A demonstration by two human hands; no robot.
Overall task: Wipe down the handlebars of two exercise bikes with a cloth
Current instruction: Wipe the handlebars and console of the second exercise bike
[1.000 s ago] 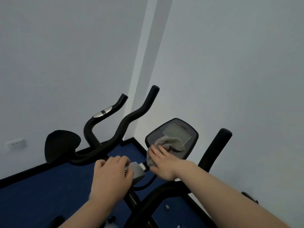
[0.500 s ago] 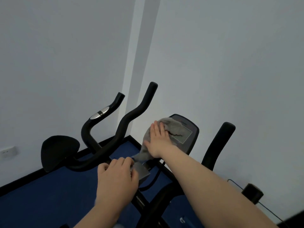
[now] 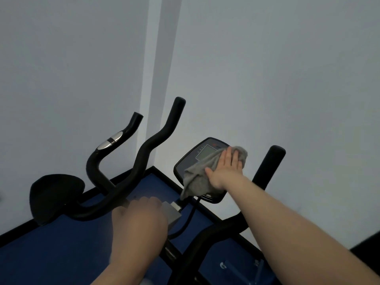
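A grey cloth (image 3: pixel 198 176) lies over the lower right part of the bike's black console (image 3: pixel 197 153), and my right hand (image 3: pixel 226 169) presses flat on it with fingers together. My left hand (image 3: pixel 139 217) is closed around the middle of the near bike's black handlebar (image 3: pixel 148 149), beside a grey clamp block (image 3: pixel 172 212). The handlebar's left horn rises toward the wall. Its right horn (image 3: pixel 269 163) stands behind my right forearm. A second black handlebar with a chrome sensor (image 3: pixel 110 141) and a black saddle (image 3: pixel 55 192) stand further left.
White walls meet in a corner close behind the bikes. A blue floor mat (image 3: pixel 61 254) with a black border lies below. A black cable (image 3: pixel 189 221) hangs from the console down to the bike's stem.
My right hand has slid the cloth up and to the right across the console, uncovering the screen's left part. My left hand has stayed on the handlebar.
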